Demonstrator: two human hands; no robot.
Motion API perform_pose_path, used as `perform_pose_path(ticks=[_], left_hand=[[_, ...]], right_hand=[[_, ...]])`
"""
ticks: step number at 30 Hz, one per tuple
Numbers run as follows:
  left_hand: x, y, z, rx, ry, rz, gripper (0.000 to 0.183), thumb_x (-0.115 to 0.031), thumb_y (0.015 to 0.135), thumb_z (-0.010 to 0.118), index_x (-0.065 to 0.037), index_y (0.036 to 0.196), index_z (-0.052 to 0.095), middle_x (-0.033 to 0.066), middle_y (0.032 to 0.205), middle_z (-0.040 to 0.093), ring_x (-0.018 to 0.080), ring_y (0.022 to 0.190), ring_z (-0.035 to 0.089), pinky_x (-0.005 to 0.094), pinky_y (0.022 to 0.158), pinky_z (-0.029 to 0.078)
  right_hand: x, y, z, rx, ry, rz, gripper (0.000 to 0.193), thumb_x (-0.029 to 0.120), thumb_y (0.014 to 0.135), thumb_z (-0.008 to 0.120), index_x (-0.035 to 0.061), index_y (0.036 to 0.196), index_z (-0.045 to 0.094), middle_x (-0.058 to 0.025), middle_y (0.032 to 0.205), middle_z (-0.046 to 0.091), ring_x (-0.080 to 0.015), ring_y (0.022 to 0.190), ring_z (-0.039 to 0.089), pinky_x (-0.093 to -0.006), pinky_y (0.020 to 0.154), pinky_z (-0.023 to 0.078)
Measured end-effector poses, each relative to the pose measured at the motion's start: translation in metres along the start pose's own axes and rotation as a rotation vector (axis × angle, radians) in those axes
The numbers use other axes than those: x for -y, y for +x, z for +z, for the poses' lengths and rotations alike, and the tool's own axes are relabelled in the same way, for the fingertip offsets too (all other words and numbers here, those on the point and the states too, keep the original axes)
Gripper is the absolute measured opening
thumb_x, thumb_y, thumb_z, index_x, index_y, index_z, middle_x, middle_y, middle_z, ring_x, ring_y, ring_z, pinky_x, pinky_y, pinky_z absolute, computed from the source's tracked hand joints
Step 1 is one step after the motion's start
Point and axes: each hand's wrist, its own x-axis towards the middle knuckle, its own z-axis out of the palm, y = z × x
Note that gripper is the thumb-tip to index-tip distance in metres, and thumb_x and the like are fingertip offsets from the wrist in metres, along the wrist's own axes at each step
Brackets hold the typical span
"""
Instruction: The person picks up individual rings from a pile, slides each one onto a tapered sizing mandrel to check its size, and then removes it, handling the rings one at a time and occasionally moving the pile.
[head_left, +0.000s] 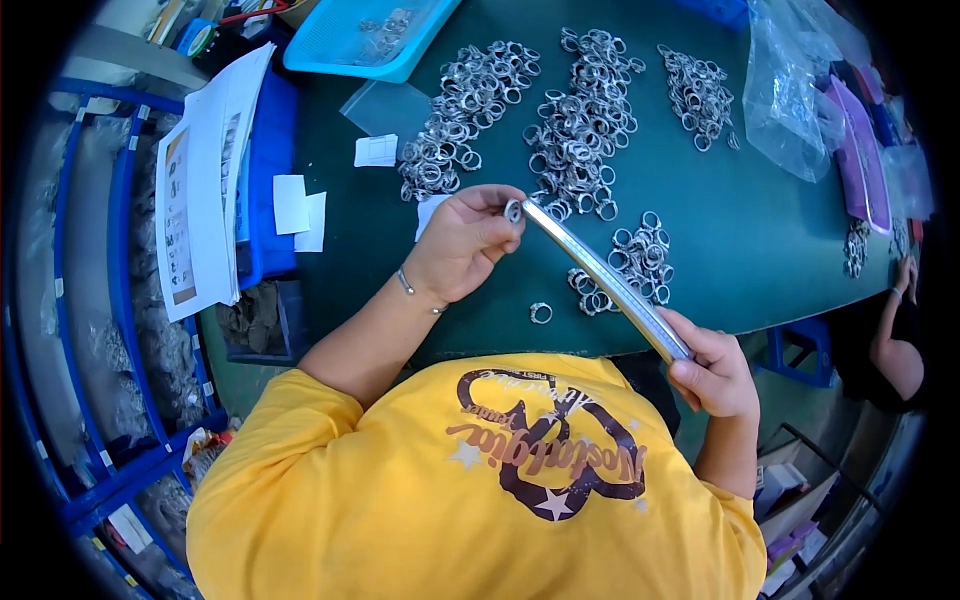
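My left hand (460, 240) pinches a silver ring (513, 211) between thumb and fingers. Right beside that ring is the narrow tip of a ring mandrel (605, 280), a long, tapered metal rod with marks along it; I cannot tell whether the two touch. The thick end of the rod is gripped in my right hand (718, 368), so it slants across in front of me. Below the rod's middle lies a small heap of silver rings (640, 255), partly covered by it. One loose ring (541, 313) rests apart, near the table's front edge.
Larger piles of rings (585, 110) cover the green table (400, 235) farther back. A light-blue basket (350, 60) stands at the far left, near a blue bin (270, 180) with papers. Clear plastic bags (790, 100) and a purple tray (860, 165) lie right, near another person's arm (890, 330).
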Motion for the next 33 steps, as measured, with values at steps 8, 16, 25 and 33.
perform_pose_path(ticks=[8, 16, 25, 33], left_hand=[[0.005, -0.003, 0.016, 0.014, 0.323, -0.073, 0.02, 0.001, 0.073, 0.065, 0.002, 0.092, 0.061, 0.0078, 0.086, 0.054, 0.0119, 0.07, 0.053, 0.0211, 0.063, 0.046], [0.02, -0.008, 0.023, 0.198, 0.486, 0.0, 0.031, 0.005, 0.062, 0.074, 0.0, 0.091, 0.064, 0.009, 0.092, 0.055, 0.0154, 0.077, 0.057, 0.0231, 0.068, 0.051], [0.027, -0.01, 0.036, 0.09, 0.382, -0.058, 0.025, 0.002, 0.071, 0.068, 0.002, 0.095, 0.06, 0.0093, 0.09, 0.054, 0.0143, 0.071, 0.057, 0.0232, 0.064, 0.05], [0.01, 0.002, 0.021, -0.084, 0.64, -0.04, 0.032, -0.003, 0.072, 0.069, 0.0, 0.101, 0.058, 0.0038, 0.088, 0.054, 0.0087, 0.067, 0.05, 0.0194, 0.06, 0.043]], right_hand=[[0.005, 0.011, 0.008, 0.067, -0.046, -0.005, 0.048, 0.014, 0.085, 0.056, 0.0001, 0.129, 0.042, -0.0001, 0.068, 0.054, -0.0033, 0.05, 0.045, -0.0185, 0.046, 0.035], [0.002, 0.02, 0.017, 0.123, -0.05, -0.005, 0.048, 0.017, 0.086, 0.056, 0.0008, 0.129, 0.043, -0.0011, 0.068, 0.057, -0.0049, 0.053, 0.049, -0.0203, 0.052, 0.038], [0.003, 0.014, 0.014, 0.101, 0.251, 0.129, 0.047, 0.012, 0.085, 0.056, 0.0022, 0.13, 0.042, -0.0056, 0.075, 0.06, -0.0075, 0.058, 0.054, -0.0206, 0.057, 0.042], [0.006, -0.006, -0.008, -0.089, 0.065, 0.091, 0.048, 0.01, 0.085, 0.056, 0.0029, 0.131, 0.041, -0.006, 0.069, 0.057, -0.0071, 0.051, 0.051, -0.0184, 0.048, 0.041]])
